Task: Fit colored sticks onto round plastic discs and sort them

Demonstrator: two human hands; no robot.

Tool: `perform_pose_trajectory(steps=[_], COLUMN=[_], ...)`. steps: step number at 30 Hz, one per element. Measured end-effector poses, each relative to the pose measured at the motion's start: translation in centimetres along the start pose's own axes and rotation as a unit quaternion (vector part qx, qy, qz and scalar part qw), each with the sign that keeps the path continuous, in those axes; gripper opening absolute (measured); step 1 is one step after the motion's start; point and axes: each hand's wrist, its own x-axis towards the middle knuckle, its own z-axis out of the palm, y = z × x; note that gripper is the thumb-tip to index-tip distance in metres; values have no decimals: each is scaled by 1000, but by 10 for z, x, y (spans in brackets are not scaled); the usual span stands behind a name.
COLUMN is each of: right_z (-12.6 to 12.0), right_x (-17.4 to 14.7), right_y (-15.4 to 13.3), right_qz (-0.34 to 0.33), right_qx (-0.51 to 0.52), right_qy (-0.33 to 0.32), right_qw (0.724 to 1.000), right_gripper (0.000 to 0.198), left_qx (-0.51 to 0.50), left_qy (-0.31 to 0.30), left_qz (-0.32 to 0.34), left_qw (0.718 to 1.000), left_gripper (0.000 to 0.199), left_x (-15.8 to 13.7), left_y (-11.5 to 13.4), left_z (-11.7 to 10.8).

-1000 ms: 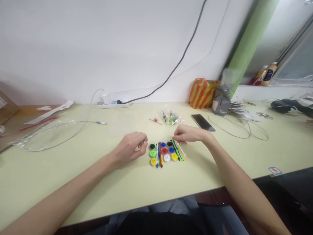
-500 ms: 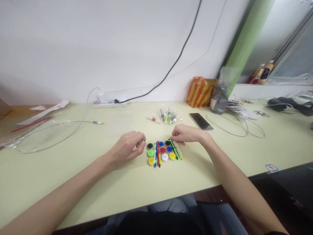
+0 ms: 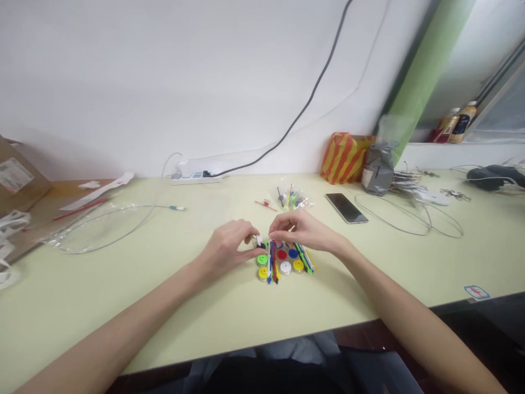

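My left hand [image 3: 232,243] is closed, with a small white piece [image 3: 259,239] at its fingertips, just above a black round disc at the far left of a group of discs. To its right, my right hand [image 3: 297,230] is pinched over the back of the group; what its fingers hold, if anything, is hidden. Below the hands lie a green disc [image 3: 262,259], a red disc [image 3: 281,255], a blue disc [image 3: 292,254], a white disc [image 3: 285,267] and yellow discs [image 3: 298,266]. Coloured arrow-shaped sticks [image 3: 275,268] lie between the columns, and more sticks [image 3: 304,259] lie at the right.
Behind the hands are a clear bag of small coloured parts [image 3: 292,198] and a red stick [image 3: 266,205]. A phone [image 3: 346,208], a striped bag [image 3: 343,158] and a looped cable [image 3: 426,224] lie right. A power strip [image 3: 197,179] stands by the wall; a cardboard box [image 3: 20,175] is left.
My hands have come closer together over the back of the discs. The left moved right with the white piece; the right moved left, away from the right-hand sticks. The view has shifted slightly left.
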Motion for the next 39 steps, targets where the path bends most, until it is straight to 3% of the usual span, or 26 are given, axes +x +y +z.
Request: perform_pose_trajectory(steps=[5, 9, 15, 19, 21, 24, 27, 39], right_z=[31, 38, 32, 2, -23, -57, -75, -68], right_x=[7, 7, 7, 0, -9, -26, -36, -33], right_y=[0, -3, -5, -12, -15, -13, -6, 12], right_qz=[-42, -49, -48, -56, -13, 84, 171, 315], right_qx=[74, 84, 18, -49, -107, -178, -201, -186], right_qy=[26, 32, 13, 29, 30, -36, -67, -144], right_qw=[996, 995, 999, 997, 994, 980, 962, 919], right_gripper=[31, 31, 30, 25, 27, 30, 28, 21], left_qx=[-11, -25, -27, -55, -67, -69, -71, -92], left_qy=[5, -2, 4, 45, 57, 56, 40, -12], left_qz=[-9, -21, 6, -22, -26, -25, -37, -39], left_qw=[1000, 999, 1000, 997, 996, 996, 996, 995], left_gripper=[32, 31, 34, 40, 46, 51, 52, 57], left_x=[-1, -1, -2, 1, 2, 1, -2, 0], left_y=[3, 3, 3, 7, 7, 3, 0, 3], left_z=[-3, -3, 1, -1, -3, -6, -6, -6])
